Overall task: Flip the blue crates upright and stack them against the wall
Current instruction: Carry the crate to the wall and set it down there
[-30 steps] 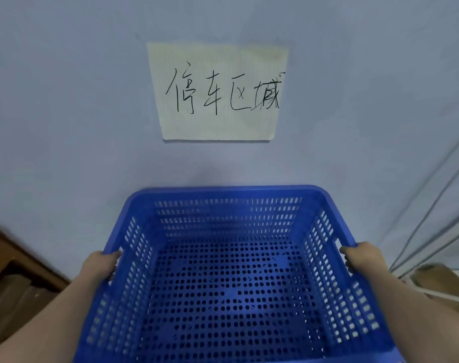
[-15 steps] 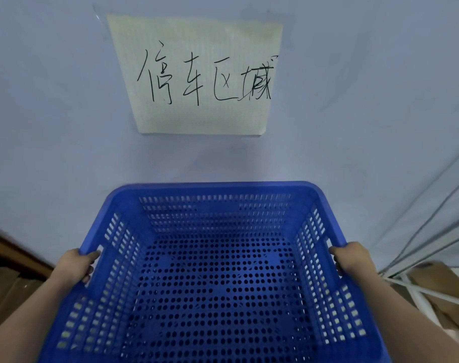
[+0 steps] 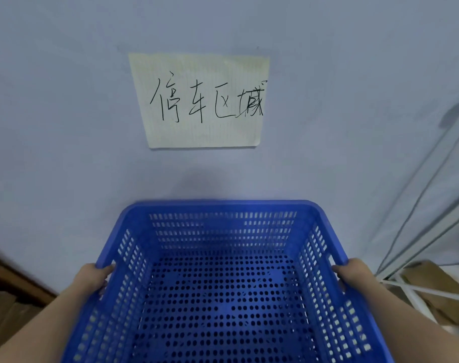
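Note:
A blue perforated plastic crate (image 3: 220, 292) fills the lower middle of the view, upright with its open side toward me. Its far rim lies close to the pale wall (image 3: 66, 127). My left hand (image 3: 92, 279) grips the left rim, fingers curled over the edge. On the opposite rim, my right hand (image 3: 350, 275) holds on the same way. Whether the crate rests on anything below is hidden by its own body.
A handwritten paper sign (image 3: 202, 100) is taped to the wall above the crate. Brown wooden furniture (image 3: 11, 289) stands at the lower left. A white metal frame (image 3: 419, 231) with cardboard pieces (image 3: 437, 286) under it stands at the right.
The crate and both hands keep their grip; the view shifted left and then back right, so the sign moved across the frame. The crate's far rim sits slightly lower in view.

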Tool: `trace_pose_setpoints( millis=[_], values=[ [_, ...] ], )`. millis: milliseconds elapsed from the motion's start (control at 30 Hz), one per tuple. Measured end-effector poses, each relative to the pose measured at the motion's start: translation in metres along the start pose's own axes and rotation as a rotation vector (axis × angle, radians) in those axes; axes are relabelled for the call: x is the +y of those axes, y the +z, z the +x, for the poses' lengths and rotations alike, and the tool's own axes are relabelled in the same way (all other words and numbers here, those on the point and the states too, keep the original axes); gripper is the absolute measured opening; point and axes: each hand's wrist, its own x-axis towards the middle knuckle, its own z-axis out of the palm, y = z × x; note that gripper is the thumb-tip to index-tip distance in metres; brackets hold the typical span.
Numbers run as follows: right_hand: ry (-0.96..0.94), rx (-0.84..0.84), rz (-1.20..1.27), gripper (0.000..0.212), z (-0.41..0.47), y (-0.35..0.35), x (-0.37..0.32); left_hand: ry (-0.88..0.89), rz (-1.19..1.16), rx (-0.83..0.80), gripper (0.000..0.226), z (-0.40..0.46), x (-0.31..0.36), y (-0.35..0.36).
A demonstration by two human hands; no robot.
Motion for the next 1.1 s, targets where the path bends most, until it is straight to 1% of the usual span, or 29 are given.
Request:
trace_pose_setpoints(
  millis=[133,267,567,700,1100],
  values=[
    [-0.049,0.052,0.055,0.028,-0.002,0.005,0.001,0.053,0.050,0.050,0.030,0.002,-0.001,0.002],
    [-0.038,0.083,0.029,0.023,0.001,0.006,-0.004,0.103,0.050,0.063,0.028,0.004,0.000,0.003],
    [-0.044,0.117,-0.043,0.024,0.019,0.001,-0.016,0.084,0.025,0.104,0.032,0.005,0.001,0.012],
    [-0.053,0.114,-0.051,0.026,0.024,0.001,-0.015,0.067,0.026,0.092,0.031,0.007,0.001,0.012],
    [-0.095,0.107,-0.045,0.025,0.017,0.003,-0.012,0.115,0.164,0.091,0.029,-0.001,0.006,0.013]
  ],
)
